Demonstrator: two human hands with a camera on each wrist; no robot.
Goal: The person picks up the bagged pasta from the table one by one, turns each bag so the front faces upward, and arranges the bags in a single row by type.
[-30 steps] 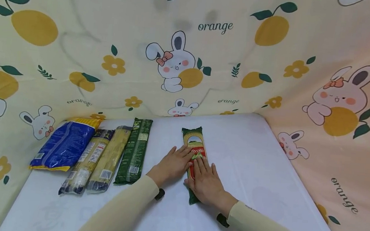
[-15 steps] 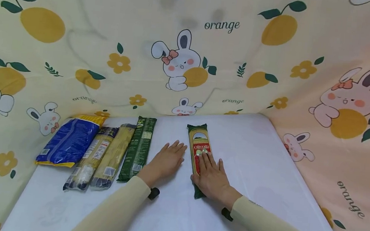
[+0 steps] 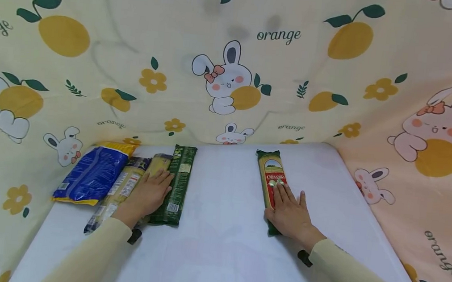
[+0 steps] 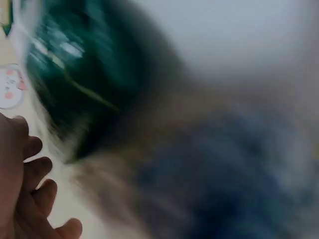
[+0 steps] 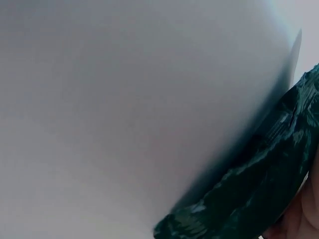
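My right hand (image 3: 292, 216) rests on a green and yellow Olivoila pasta packet (image 3: 270, 174) with a red label, its fingers straight along the front. In the right wrist view the packet's green underside (image 5: 249, 194) shows against the white cloth. The left hand (image 3: 146, 196) is over a clear packet of long yellow noodles (image 3: 160, 162), covering most of it. Its fingertips reach the edge of a dark green packet (image 3: 177, 186) lying back side up. Whether it touches either packet I cannot tell. In the left wrist view its fingers (image 4: 45, 194) are slightly bent beside the green packet (image 4: 89, 64).
Left of the left hand lies another clear noodle packet (image 3: 123, 185) with white labels. Beyond it is a blue and yellow bag (image 3: 95, 174). A white cloth (image 3: 216, 256) covers the table. Printed curtain (image 3: 179, 34) stands behind and along the sides.
The right hand has slid the Olivoila packet to the right. My left hand has come off that packet and moved left to the row of packets. The head view has shifted slightly.
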